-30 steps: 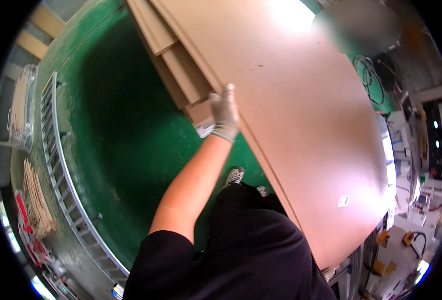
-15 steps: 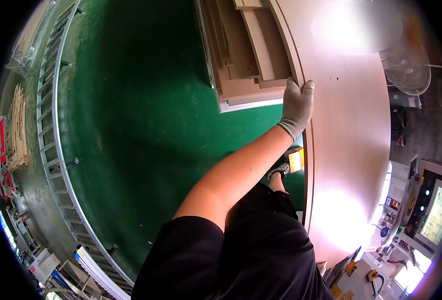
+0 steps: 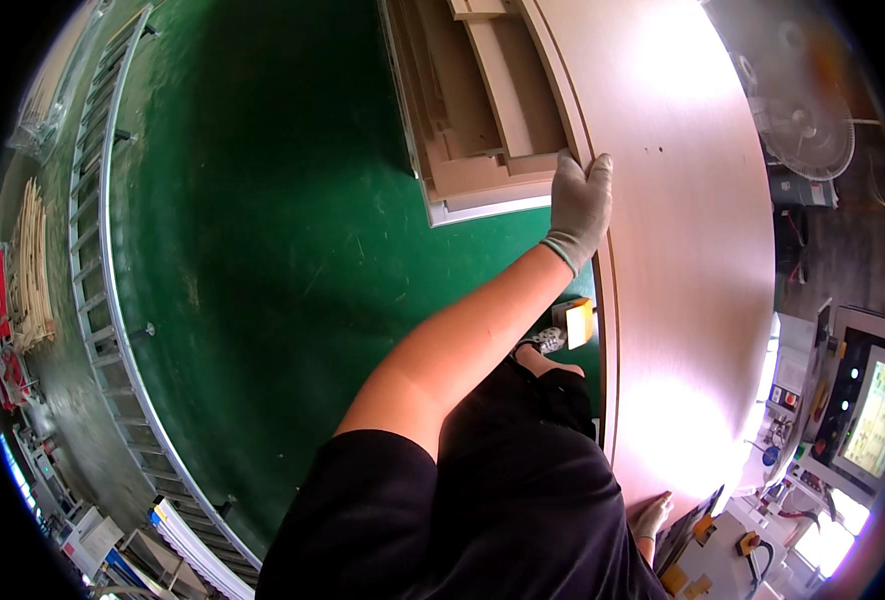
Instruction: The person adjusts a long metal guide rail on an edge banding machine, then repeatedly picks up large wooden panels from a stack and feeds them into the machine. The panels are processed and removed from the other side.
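Observation:
A large pinkish-brown wood panel [image 3: 692, 250] fills the right side of the head view, its long edge running down toward my body. My left hand [image 3: 577, 205], in a grey glove, grips the panel's left edge with the arm stretched out. My right hand [image 3: 652, 517], also gloved, holds the panel's near end at the lower right and is partly hidden behind my dark clothing. Just left of the panel lies a stack of brown boards [image 3: 482, 100] on a white base.
A green floor [image 3: 262, 250] spreads to the left, bordered by a metal roller conveyor [image 3: 102, 250]. A fan [image 3: 807, 135] stands at the upper right, a machine with a lit screen [image 3: 872, 420] at the right. A yellow object [image 3: 577, 322] lies by my shoe.
The panel has swung from a diagonal to nearly straight ahead in the view, and the board stack has come closer. My left hand has stayed on the panel's edge throughout.

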`<act>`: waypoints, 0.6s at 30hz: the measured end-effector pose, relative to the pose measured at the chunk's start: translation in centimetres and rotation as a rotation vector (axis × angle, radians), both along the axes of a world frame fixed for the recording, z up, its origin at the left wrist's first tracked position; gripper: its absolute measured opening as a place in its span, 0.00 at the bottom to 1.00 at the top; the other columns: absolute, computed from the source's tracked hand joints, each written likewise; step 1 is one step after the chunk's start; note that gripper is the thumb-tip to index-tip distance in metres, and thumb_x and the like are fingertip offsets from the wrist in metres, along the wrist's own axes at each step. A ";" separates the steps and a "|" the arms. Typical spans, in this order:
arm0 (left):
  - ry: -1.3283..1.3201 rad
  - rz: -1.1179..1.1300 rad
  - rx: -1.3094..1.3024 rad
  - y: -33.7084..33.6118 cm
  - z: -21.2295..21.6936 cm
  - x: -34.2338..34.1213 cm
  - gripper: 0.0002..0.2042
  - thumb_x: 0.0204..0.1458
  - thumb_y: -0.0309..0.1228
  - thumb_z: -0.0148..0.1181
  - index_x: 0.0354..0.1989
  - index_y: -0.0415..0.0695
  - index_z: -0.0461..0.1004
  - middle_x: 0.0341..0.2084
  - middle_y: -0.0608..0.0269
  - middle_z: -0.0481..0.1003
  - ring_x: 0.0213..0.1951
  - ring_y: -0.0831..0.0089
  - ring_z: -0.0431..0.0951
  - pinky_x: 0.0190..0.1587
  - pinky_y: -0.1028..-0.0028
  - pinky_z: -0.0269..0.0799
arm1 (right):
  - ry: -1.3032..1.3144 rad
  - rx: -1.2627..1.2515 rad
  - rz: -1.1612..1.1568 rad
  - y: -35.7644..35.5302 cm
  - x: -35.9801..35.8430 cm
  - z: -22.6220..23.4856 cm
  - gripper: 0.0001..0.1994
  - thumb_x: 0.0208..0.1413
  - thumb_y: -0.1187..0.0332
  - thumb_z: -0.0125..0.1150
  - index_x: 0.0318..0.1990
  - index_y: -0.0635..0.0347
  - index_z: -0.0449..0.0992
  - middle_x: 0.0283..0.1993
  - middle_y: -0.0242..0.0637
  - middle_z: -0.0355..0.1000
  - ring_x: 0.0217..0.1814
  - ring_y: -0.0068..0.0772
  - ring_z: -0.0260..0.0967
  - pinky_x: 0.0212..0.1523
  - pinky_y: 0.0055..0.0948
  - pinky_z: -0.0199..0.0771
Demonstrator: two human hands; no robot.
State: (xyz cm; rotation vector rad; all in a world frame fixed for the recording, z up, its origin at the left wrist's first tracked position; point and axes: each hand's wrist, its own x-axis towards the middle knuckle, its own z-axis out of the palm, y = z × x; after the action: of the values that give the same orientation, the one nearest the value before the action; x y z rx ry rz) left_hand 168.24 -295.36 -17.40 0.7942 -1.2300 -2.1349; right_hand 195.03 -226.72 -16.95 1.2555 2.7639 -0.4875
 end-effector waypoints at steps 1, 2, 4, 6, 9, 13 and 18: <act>0.018 -0.003 0.003 0.2 0.1 -0.1 0.14 0.65 0.34 0.56 0.49 0.35 0.67 0.41 0.56 0.75 0.41 0.72 0.73 0.47 0.67 0.73 | -0.005 0.040 -0.002 0.0 0.3 0.0 0.38 0.73 0.41 0.35 0.68 0.75 0.61 0.70 0.64 0.62 0.70 0.61 0.62 0.71 0.47 0.61; 0.013 -0.021 0.013 0.5 0.2 -0.2 0.14 0.65 0.34 0.56 0.49 0.35 0.67 0.41 0.57 0.75 0.41 0.72 0.73 0.47 0.68 0.73 | -0.010 0.080 -0.006 0.1 0.6 0.0 0.39 0.73 0.41 0.35 0.68 0.76 0.60 0.71 0.65 0.60 0.71 0.61 0.61 0.71 0.47 0.61; -0.003 -0.018 -0.002 0.1 -0.4 0.0 0.14 0.65 0.34 0.57 0.49 0.35 0.67 0.41 0.58 0.75 0.40 0.73 0.72 0.46 0.69 0.73 | -0.034 0.014 -0.007 -2.7 -0.7 0.4 0.40 0.73 0.41 0.35 0.69 0.76 0.58 0.73 0.64 0.57 0.72 0.61 0.59 0.73 0.49 0.59; -0.012 -0.022 0.002 0.3 -0.6 -0.1 0.14 0.65 0.34 0.57 0.49 0.35 0.68 0.41 0.55 0.76 0.41 0.70 0.75 0.47 0.67 0.74 | -0.046 0.053 -0.013 -3.6 -0.4 1.0 0.39 0.72 0.40 0.35 0.70 0.74 0.58 0.74 0.63 0.56 0.73 0.60 0.59 0.73 0.48 0.59; -0.037 -0.016 0.014 0.2 -0.5 -0.1 0.15 0.64 0.34 0.57 0.48 0.33 0.69 0.41 0.49 0.79 0.41 0.62 0.79 0.48 0.64 0.74 | -0.054 0.160 0.001 -1.7 -0.8 0.4 0.38 0.72 0.40 0.36 0.71 0.70 0.59 0.73 0.60 0.58 0.72 0.59 0.60 0.71 0.48 0.62; -0.058 -0.007 0.034 0.5 0.0 -0.1 0.14 0.64 0.34 0.57 0.47 0.34 0.70 0.37 0.55 0.77 0.38 0.70 0.76 0.45 0.66 0.74 | -0.016 0.121 0.002 -1.2 -0.4 -0.1 0.38 0.72 0.39 0.35 0.71 0.68 0.59 0.74 0.60 0.55 0.74 0.59 0.57 0.73 0.49 0.59; -0.108 0.015 -0.057 0.5 0.5 -0.6 0.16 0.64 0.36 0.59 0.46 0.33 0.70 0.37 0.55 0.76 0.39 0.69 0.74 0.47 0.66 0.73 | 0.051 0.253 -0.004 -2.4 -0.1 -0.8 0.41 0.72 0.39 0.37 0.75 0.70 0.53 0.79 0.57 0.49 0.80 0.55 0.47 0.79 0.45 0.47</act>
State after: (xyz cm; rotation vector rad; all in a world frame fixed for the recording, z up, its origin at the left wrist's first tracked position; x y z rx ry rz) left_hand 167.65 -294.87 -16.93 0.9006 -1.3297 -2.0591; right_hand 194.96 -229.13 -17.71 1.3125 2.9401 -0.1749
